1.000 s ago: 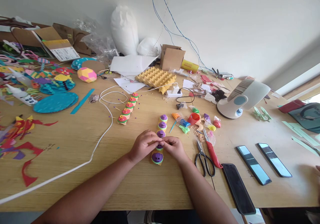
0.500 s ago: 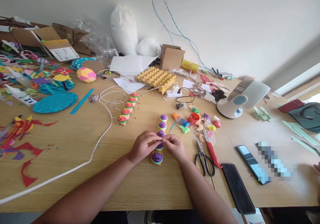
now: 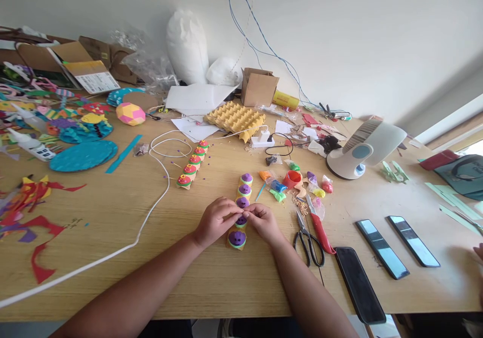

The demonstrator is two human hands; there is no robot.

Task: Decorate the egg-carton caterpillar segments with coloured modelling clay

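Observation:
A strip of egg-carton cups (image 3: pixel 237 239) lies lengthwise before me, topped with purple clay caps that carry small dark face marks and pale green rims. Above its middle, my left hand (image 3: pixel 220 219) and my right hand (image 3: pixel 263 222) meet at the fingertips. Thumb and forefinger of each are pinched together; whatever is between them is too small to make out. The fingers partly cover the middle cups. Further left lies a second carton strip (image 3: pixel 192 164) with red caps, yellow rings and pins sticking out at its sides.
Right of the strip lie bags of coloured clay (image 3: pixel 278 184), black-handled scissors (image 3: pixel 308 242), a red-handled knife (image 3: pixel 320 230) and several phones (image 3: pixel 360 285). A white fan (image 3: pixel 362 149) stands behind them. A white cable (image 3: pixel 151 212) crosses the left side; a yellow egg tray (image 3: pixel 236 119) sits at the back.
Both hands stay pinched over the purple strip, with hardly any visible movement of the fingers. Nothing else on the table has moved.

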